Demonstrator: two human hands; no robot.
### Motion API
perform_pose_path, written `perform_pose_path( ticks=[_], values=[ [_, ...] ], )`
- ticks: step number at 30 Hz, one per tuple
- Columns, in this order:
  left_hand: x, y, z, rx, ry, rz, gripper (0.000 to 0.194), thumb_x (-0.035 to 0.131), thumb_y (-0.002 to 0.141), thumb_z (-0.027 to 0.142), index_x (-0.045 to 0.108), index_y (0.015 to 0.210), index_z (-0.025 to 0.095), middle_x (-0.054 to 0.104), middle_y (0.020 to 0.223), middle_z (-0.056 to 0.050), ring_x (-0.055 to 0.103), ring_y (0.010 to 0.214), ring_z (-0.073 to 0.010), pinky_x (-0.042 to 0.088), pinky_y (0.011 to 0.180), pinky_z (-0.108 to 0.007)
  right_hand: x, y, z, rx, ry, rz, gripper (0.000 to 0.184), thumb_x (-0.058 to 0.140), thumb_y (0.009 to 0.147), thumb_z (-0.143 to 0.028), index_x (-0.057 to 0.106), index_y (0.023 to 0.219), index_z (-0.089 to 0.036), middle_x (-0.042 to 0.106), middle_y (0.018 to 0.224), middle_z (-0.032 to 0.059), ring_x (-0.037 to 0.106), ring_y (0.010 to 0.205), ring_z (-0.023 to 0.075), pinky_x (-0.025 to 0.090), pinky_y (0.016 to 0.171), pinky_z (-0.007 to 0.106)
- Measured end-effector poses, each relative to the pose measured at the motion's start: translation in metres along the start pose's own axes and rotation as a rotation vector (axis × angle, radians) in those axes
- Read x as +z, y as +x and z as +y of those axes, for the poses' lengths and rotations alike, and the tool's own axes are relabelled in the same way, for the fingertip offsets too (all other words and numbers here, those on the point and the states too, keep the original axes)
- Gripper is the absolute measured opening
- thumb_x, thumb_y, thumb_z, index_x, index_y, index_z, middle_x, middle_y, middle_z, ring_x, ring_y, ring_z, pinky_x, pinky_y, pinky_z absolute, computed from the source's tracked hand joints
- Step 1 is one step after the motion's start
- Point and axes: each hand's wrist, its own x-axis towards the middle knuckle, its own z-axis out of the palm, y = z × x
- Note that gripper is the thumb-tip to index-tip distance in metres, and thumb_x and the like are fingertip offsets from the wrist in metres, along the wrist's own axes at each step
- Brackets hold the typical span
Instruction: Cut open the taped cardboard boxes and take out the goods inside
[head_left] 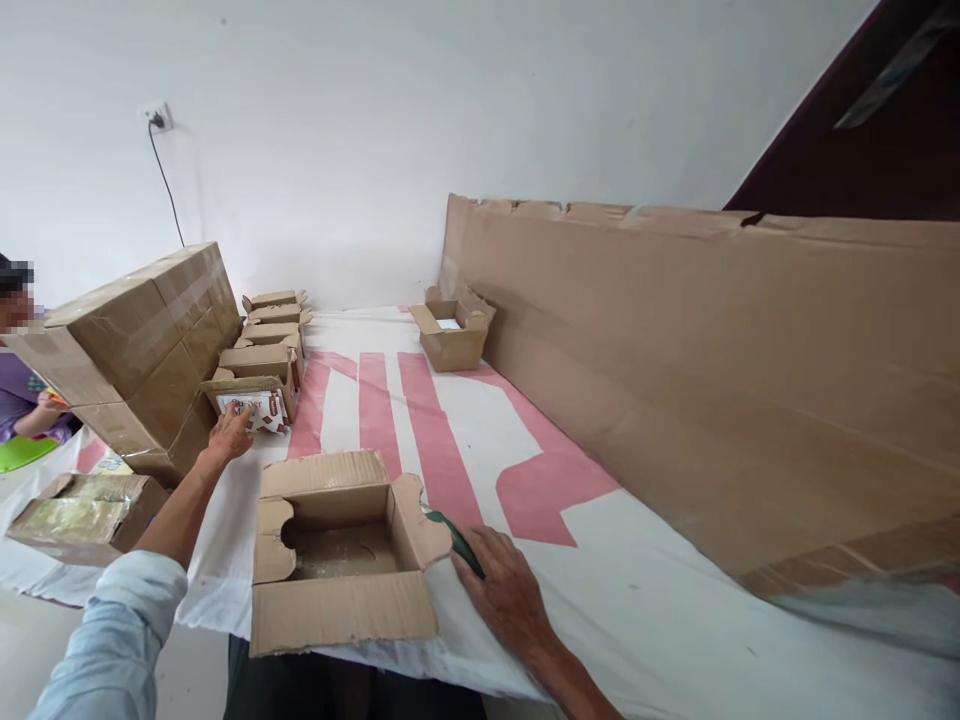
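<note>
My left hand (pixel 229 435) reaches forward and touches a white packet with red print (pixel 256 409) that lies in the nearest of a row of small open cardboard boxes (pixel 259 362). Its fingers curl round the packet's near edge. My right hand (pixel 506 585) rests on the white cloth with its fingers closed round a green-handled tool (pixel 459 538), beside the right flap of an open, empty cardboard box (pixel 341 548) directly in front of me.
A big taped carton (pixel 131 345) stands tilted at the left. A long cardboard sheet (pixel 712 360) leans along the right side. Another small open box (pixel 452 330) sits far back. A flattened package (pixel 82 515) lies at the left edge, where another person sits.
</note>
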Motion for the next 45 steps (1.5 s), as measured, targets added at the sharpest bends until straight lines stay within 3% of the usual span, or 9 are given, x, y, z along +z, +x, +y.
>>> perform_pose_path(
  ticks=[9,15,19,22,23,25,28,35,45],
  values=[
    [-0.012,-0.004,0.01,-0.003,0.024,-0.044,0.065,0.062,0.09,0.016,0.063,0.152,0.033,0.055,0.152,-0.015,0.064,0.131,-0.0371,0.057,0.109,-0.05,-0.001,0.002,-0.002,0.029,0.014,-0.002,0.03,0.05,0.107,-0.032,0.065,0.131,-0.022,0.074,0.115,0.0123,0.066,0.103,0.0307,0.052,0.086,0.043],
    [-0.05,-0.025,0.024,0.074,-0.015,0.016,0.056,0.059,0.092,0.017,0.067,0.147,0.024,0.064,0.145,-0.017,0.068,0.126,-0.0351,0.056,0.111,-0.049,-0.005,0.004,-0.005,0.047,0.038,-0.013,0.03,0.05,0.107,-0.032,0.065,0.131,-0.022,0.074,0.116,0.0126,0.066,0.104,0.0314,0.052,0.087,0.044],
    [-0.067,-0.098,0.065,0.337,-0.097,0.001,0.037,0.057,0.103,0.04,0.073,0.134,0.028,0.072,0.139,-0.008,0.07,0.126,-0.0265,0.055,0.11,-0.037,-0.004,0.002,-0.004,0.035,0.018,-0.008,0.031,0.05,0.107,-0.03,0.065,0.132,-0.022,0.074,0.116,0.0128,0.066,0.103,0.0314,0.052,0.085,0.044],
    [-0.051,-0.175,0.103,0.773,-0.168,-0.201,0.066,0.08,0.086,0.061,0.068,0.142,0.029,0.075,0.137,-0.011,0.072,0.123,-0.0327,0.057,0.103,-0.04,-0.003,0.002,-0.002,0.023,0.012,-0.002,0.031,0.051,0.107,-0.031,0.065,0.133,-0.021,0.074,0.115,0.0127,0.065,0.103,0.0314,0.052,0.084,0.043],
    [-0.043,-0.196,0.112,0.815,-0.114,-0.268,0.073,0.087,0.079,0.061,0.067,0.142,0.027,0.077,0.134,-0.013,0.073,0.12,-0.0351,0.058,0.1,-0.042,-0.003,0.001,-0.002,0.019,0.011,-0.002,0.032,0.051,0.107,-0.031,0.065,0.134,-0.021,0.074,0.115,0.0126,0.065,0.103,0.0311,0.052,0.084,0.043],
    [-0.03,-0.216,0.122,0.8,0.033,-0.396,0.048,0.085,0.084,0.049,0.073,0.124,0.025,0.082,0.114,-0.013,0.079,0.103,-0.0345,0.059,0.089,-0.042,-0.004,0.001,-0.002,0.015,0.013,0.002,0.032,0.05,0.107,-0.03,0.064,0.135,-0.021,0.074,0.115,0.0124,0.066,0.103,0.0307,0.052,0.084,0.043],
    [-0.025,-0.194,0.107,0.587,0.201,-0.342,0.014,0.076,0.09,0.031,0.077,0.103,0.025,0.083,0.094,-0.011,0.081,0.094,-0.0331,0.058,0.09,-0.043,-0.005,0.001,-0.003,0.029,0.044,-0.006,0.034,0.049,0.107,-0.029,0.062,0.138,-0.022,0.075,0.117,0.0115,0.066,0.104,0.0304,0.053,0.086,0.043],
    [-0.06,-0.073,0.012,0.301,0.298,-0.089,0.019,0.065,0.087,0.015,0.078,0.097,0.024,0.083,0.097,-0.014,0.078,0.112,-0.0348,0.043,0.118,-0.053,-0.004,0.002,-0.003,0.047,0.088,-0.006,0.035,0.051,0.106,-0.029,0.063,0.138,-0.023,0.076,0.116,0.0104,0.068,0.103,0.0301,0.055,0.085,0.043],
    [-0.047,-0.053,-0.016,0.223,0.267,-0.018,0.032,0.066,0.081,0.015,0.076,0.11,0.026,0.082,0.112,-0.012,0.075,0.118,-0.0321,0.051,0.11,-0.043,-0.013,0.011,-0.01,0.121,0.171,-0.007,0.033,0.051,0.104,-0.025,0.067,0.132,-0.024,0.075,0.111,0.0099,0.068,0.1,0.0296,0.057,0.088,0.044]
  ],
)
